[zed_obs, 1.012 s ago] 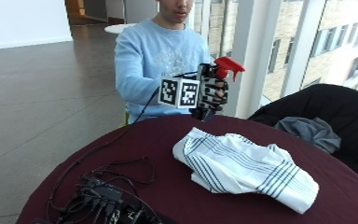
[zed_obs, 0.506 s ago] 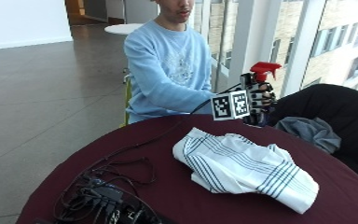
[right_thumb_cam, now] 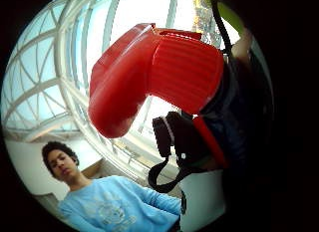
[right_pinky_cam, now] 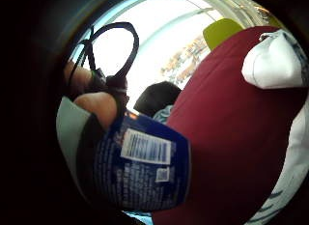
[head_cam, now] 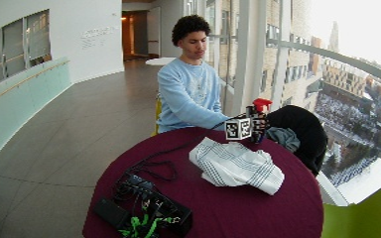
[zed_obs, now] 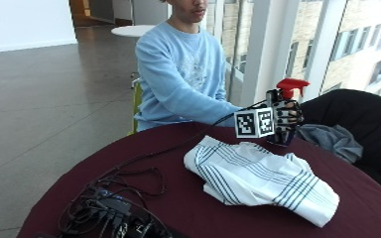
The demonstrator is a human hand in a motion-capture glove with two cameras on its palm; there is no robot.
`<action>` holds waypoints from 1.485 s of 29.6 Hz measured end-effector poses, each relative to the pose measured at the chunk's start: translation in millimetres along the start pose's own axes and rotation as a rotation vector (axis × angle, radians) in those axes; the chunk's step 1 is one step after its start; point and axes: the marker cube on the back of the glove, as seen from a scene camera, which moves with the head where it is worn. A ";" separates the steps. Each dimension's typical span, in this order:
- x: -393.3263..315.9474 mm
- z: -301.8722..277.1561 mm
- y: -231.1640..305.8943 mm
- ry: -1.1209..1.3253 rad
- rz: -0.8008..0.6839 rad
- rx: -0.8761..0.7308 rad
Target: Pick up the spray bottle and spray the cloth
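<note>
Tall windows stand behind a round maroon table (zed_obs: 177, 198) with a black chair (zed_obs: 365, 111) at its far right. Cables (zed_obs: 111, 208) lie near left. Beside the striped cloth (zed_obs: 256, 178), the gloved right hand (zed_obs: 286, 116) grips the upright spray bottle (zed_obs: 289, 89) at the far edge.

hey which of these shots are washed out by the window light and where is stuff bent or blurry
Little finger side palm view: the windows blow out white, the table curves, and the spray bottle label is soft. Thumb side palm view: bright glass behind the red spray head, window frames bowed. Wide outside view: sky at the upper right is washed out. Outside view: evenly lit, with the cloth clear.
</note>
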 end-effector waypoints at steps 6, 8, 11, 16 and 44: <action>4.2 -1.3 0.8 -0.012 -0.003 0.007; 4.6 -0.7 1.3 -0.012 0.009 -0.013; 4.7 -2.1 2.8 0.000 0.028 -0.052; -1.2 -17.3 10.3 0.056 0.046 -0.106; -112.1 -220.0 181.9 0.644 0.043 -0.301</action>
